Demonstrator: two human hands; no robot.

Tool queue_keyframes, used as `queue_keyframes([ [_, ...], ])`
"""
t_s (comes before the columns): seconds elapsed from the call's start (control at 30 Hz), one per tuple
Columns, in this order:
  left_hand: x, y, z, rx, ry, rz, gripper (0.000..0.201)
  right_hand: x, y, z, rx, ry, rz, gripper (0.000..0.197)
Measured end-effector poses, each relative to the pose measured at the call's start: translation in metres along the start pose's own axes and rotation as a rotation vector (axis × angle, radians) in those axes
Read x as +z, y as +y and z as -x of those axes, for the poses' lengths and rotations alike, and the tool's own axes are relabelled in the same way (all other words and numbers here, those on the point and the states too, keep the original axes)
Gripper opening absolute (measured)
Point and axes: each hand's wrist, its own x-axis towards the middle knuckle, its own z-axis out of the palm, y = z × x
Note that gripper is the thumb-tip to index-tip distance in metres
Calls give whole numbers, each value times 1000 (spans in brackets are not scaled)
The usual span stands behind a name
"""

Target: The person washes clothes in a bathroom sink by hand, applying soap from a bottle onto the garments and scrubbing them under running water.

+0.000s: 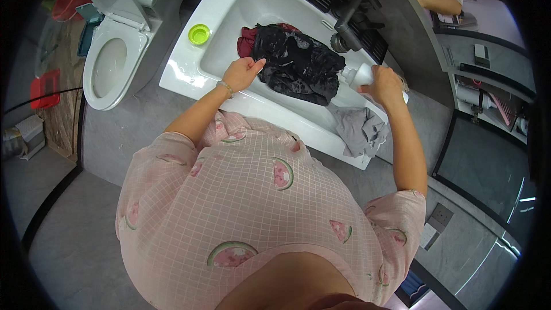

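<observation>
A wet black garment [304, 57] lies bunched in the white washbasin [227, 23], with dark red cloth [247, 41] showing at its left and far edges. My left hand [243, 73] is closed at the garment's near left edge, thumb and fingers pinched on the cloth. In my right hand [385, 87], a white bottle [360, 74] is tipped sideways, its neck pointing left toward the black garment. Whether liquid comes out I cannot tell. A grey cloth [360, 127] hangs over the basin's near right rim, below my right hand.
A bright green round cap [199, 34] sits on the basin's left ledge. The dark faucet [349, 20] reaches over the far right side. Left of the basin stands a toilet [112, 60] with its lid raised. A mirrored cabinet and shelf [488, 100] flank the right.
</observation>
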Motion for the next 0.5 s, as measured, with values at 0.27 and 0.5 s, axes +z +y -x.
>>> queue_keyframes([
  [0.27, 2, 0, -1, 30, -6, -21, 56, -3, -7, 13, -71, 4, 43, 44],
  [0.5, 3, -2, -3, 27, -28, -16, 56, -13, -31, 22, -174, 79, -43, 40],
])
